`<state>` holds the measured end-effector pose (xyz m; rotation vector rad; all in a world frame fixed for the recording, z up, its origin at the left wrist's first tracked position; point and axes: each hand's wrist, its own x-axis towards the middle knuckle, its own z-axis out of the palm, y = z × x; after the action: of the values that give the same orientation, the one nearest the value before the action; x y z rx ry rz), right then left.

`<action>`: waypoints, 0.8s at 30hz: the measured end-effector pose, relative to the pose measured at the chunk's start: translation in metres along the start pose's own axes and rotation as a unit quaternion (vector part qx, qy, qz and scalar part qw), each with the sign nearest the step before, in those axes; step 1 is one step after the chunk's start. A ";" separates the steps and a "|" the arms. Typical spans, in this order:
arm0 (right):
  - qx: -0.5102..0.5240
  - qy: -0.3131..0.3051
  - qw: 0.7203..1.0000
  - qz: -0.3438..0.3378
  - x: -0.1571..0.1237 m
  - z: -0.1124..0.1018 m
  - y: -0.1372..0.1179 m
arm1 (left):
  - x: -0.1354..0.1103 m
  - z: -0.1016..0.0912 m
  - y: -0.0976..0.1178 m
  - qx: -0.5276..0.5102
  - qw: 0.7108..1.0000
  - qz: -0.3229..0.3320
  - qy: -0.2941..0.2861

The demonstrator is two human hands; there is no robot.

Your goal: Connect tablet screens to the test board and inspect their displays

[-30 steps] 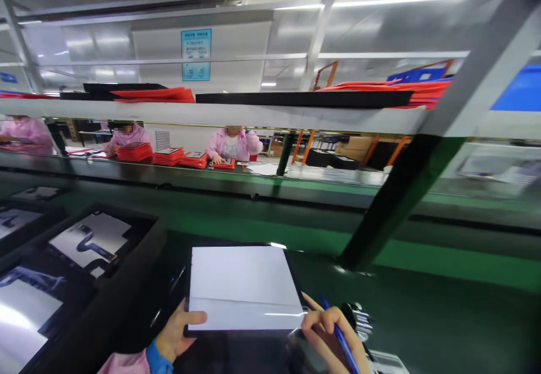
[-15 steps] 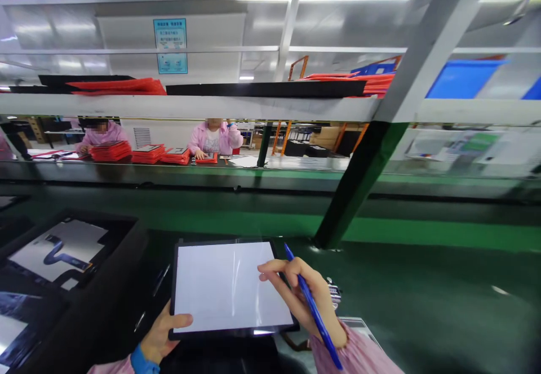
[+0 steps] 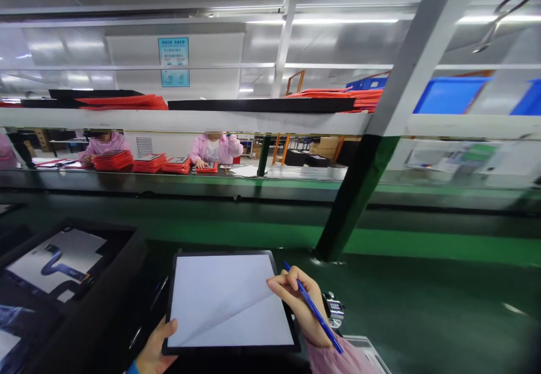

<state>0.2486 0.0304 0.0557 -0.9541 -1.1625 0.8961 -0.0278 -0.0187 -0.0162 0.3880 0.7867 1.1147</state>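
Note:
My left hand (image 3: 154, 347) grips the lower left corner of a flat display panel (image 3: 228, 289), thumb on its front edge. The panel has a white face and a black border, and is tilted toward me. A blue pen (image 3: 315, 309) lies tucked between the fingers of my right hand (image 3: 302, 301). That hand's thumb and forefinger are pinched together at the panel's right side. A grey diagonal line runs from their tips down to the lower left of the white face; whether it is the edge of a clear film, I cannot tell.
To the left, a black tray (image 3: 122, 255) holds a panel with a blue ribbon cable (image 3: 63, 267). A small metal object (image 3: 335, 309) sits right of my wrist on the green bench (image 3: 422, 301). A slanted post (image 3: 355, 194) rises ahead. Beyond, co-workers in pink sit by red stacks (image 3: 113, 160).
My right thumb and forefinger have closed together and moved slightly right. The diagonal line now crosses the panel's face. My left thumb has shifted toward the panel's edge. The view has tilted up slightly.

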 end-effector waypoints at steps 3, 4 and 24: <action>0.012 0.024 1.000 0.002 -0.004 0.003 0.006 | 0.001 0.008 0.005 0.001 0.997 -0.014 -0.072; 0.018 0.034 0.999 0.002 -0.004 0.002 0.008 | 0.001 0.012 0.007 -0.007 0.996 -0.021 -0.091; 0.172 0.130 0.976 0.038 0.005 -0.006 0.046 | -0.001 0.034 0.007 0.015 0.999 0.002 0.044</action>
<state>0.2518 0.0496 0.0136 -0.8053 -0.7244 0.9643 -0.0081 -0.0129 0.0116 0.3681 0.8808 1.1309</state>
